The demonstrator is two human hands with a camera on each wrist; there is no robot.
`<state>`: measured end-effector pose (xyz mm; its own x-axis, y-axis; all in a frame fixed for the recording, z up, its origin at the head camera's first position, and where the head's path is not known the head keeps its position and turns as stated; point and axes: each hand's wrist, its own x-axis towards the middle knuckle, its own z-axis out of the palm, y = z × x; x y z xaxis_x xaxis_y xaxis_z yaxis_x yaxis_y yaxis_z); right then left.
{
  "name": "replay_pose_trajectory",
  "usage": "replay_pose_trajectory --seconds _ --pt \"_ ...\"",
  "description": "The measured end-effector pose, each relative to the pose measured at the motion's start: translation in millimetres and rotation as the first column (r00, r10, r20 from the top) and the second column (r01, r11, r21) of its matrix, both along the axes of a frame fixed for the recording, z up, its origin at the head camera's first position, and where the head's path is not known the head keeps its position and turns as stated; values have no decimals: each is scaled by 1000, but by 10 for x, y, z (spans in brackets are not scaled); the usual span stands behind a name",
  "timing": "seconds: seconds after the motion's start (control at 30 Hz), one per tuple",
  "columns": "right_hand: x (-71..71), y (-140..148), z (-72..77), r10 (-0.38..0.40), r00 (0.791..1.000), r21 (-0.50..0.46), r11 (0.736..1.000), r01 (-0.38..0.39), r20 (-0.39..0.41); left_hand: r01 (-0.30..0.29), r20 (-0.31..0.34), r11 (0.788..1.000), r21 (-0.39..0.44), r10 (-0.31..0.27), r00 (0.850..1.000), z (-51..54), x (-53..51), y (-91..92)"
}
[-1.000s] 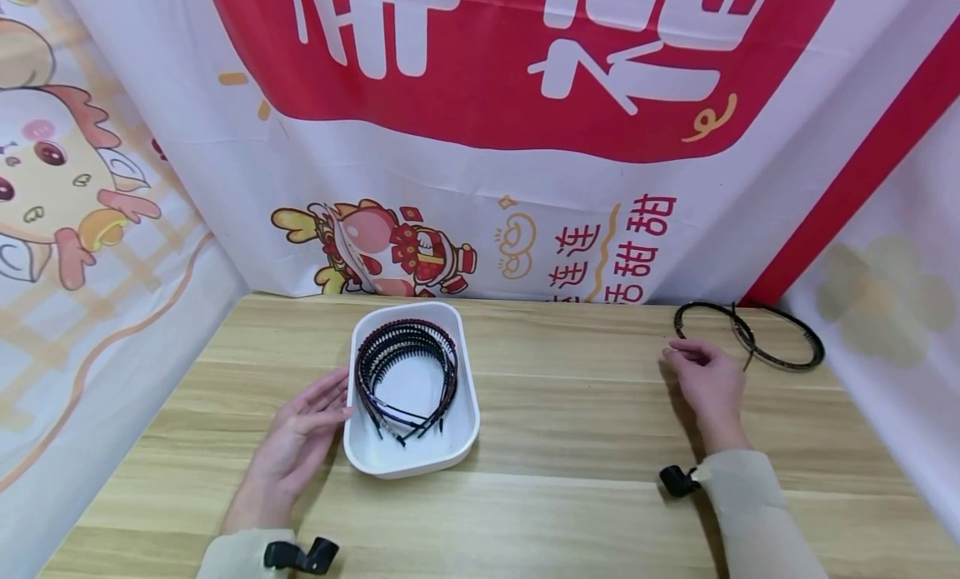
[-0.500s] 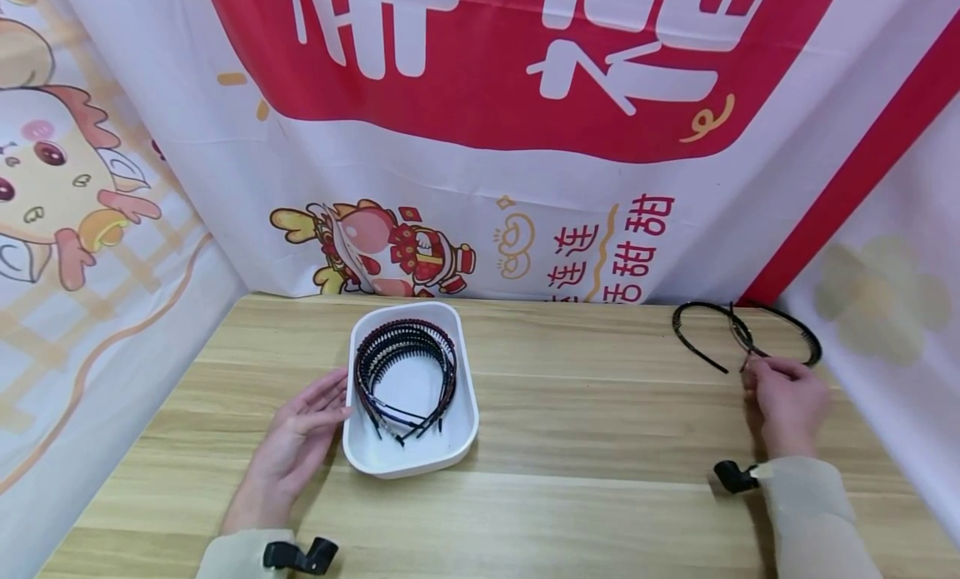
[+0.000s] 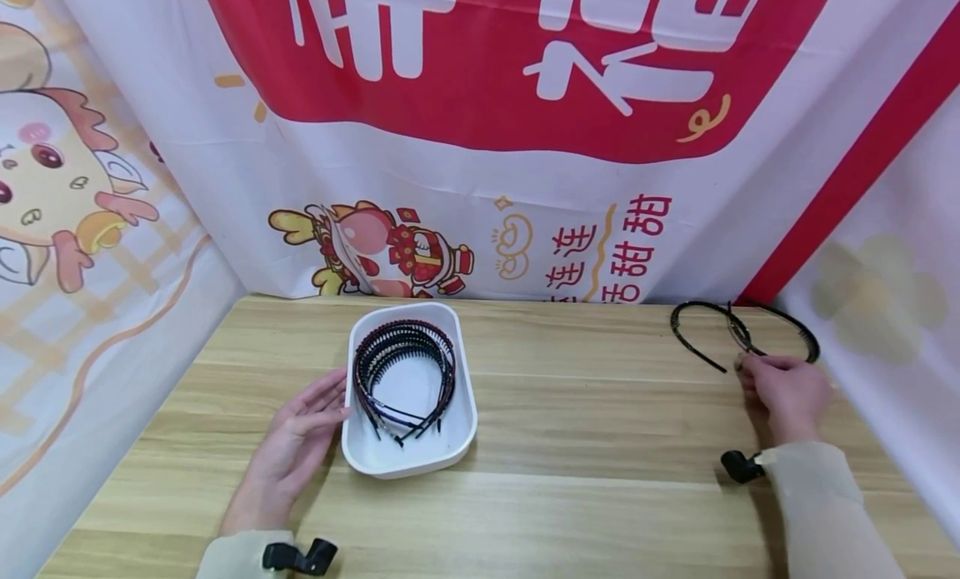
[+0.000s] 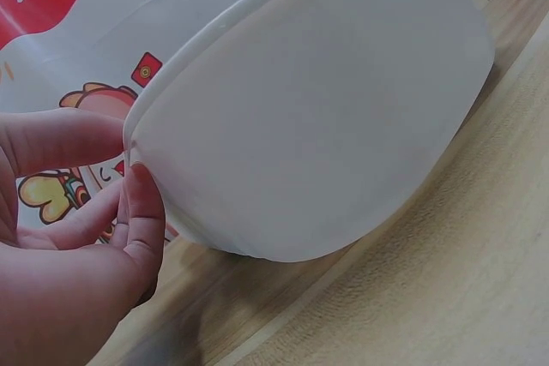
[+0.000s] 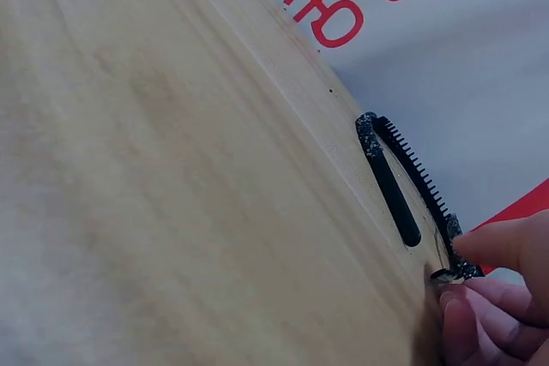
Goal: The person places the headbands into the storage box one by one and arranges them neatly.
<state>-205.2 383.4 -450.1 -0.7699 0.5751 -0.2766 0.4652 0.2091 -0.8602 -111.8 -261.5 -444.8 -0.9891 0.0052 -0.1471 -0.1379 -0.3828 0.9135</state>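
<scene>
At the right back of the table, my right hand (image 3: 787,391) pinches a black toothed headband (image 3: 686,336) near one end. A second black headband (image 3: 804,327) overlaps it on the right, partly behind the hand. In the right wrist view, the right hand (image 5: 506,289) has thumb and fingertips on a dark, speckled part of a headband (image 5: 388,179). My left hand (image 3: 300,437) touches the left wall of a white plastic bin (image 3: 450,450), its fingers extended along the outside. Several dark headbands (image 3: 360,354) lie nested inside the bin.
The wood table (image 3: 585,446) stretches between the bin and the right hand. A printed white-and-red cloth (image 3: 480,229) hangs along the back edge. Patterned cloth (image 3: 90,379) borders the left side, and more cloth (image 3: 892,379) the right.
My right hand has moved right from beside the left headband to the overlapping ends, and its fingers now pinch there. The left hand and the bin have stayed in place.
</scene>
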Motion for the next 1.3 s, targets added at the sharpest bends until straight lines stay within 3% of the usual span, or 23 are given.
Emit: replay_pose_trajectory --seconds 0.2,0.57,0.73,0.9,1.13,1.3 --pt "-50 35 29 62 998 29 998 -63 12 -1 25 1000 -1 2 1000 27 15 10" --pt "-38 41 71 87 994 113 989 -94 67 -1 12 1000 3 1 1000 17 16 14" --pt "9 23 95 152 979 198 964 -177 136 -2 14 1000 -15 2 1000 -5 2 0" --pt "58 -18 111 244 957 232 933 -275 155 -2 20 1000 -31 2 1000 -25 -12 -15" --pt "119 -110 135 250 947 243 924 -296 202 -8 26 1000 -2 8 1000 -23 -6 -16" --pt "193 -211 132 276 944 244 918 -314 178 -10 26 1000 6 10 1000 -17 -3 -11"
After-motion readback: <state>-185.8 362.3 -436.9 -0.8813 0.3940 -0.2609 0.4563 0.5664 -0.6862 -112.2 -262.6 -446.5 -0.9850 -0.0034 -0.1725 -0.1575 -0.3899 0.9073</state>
